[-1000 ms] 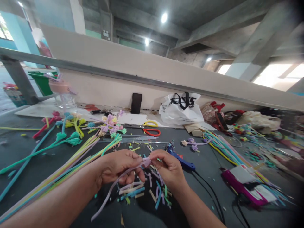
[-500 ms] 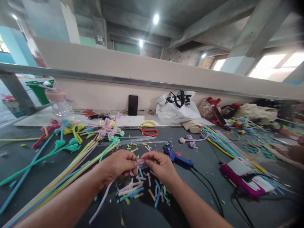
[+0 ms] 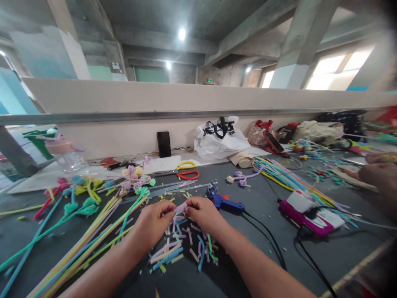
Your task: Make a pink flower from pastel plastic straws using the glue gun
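Between both hands, above a heap of cut pipe cleaner pieces [image 3: 169,253], is a short lilac pipe cleaner piece [image 3: 180,208]. My left hand [image 3: 155,219] pinches its left end with thumb and index finger. On its right end, the fingertips of my right hand [image 3: 203,213] are closed too. The cut pieces below are lilac, blue, cream and green. Just right of my right hand lies a blue glue gun [image 3: 228,205], its black cord running toward me. Long coloured pipe cleaners [image 3: 89,234] lie in a bundle beside my left forearm.
Scissors [image 3: 187,176] with red and yellow handles lie behind the hands. Finished pipe cleaner flowers [image 3: 133,176] sit at left. A phone [image 3: 163,145] leans on the back panel near a white bag [image 3: 220,140]. A magenta power strip [image 3: 310,219] and another person's hand [image 3: 380,176] are at right.
The view has levelled and shifted, so the bench things appear further left. The lilac piece shows more plainly between my fingertips. A long lilac strand by my left wrist is out of sight.
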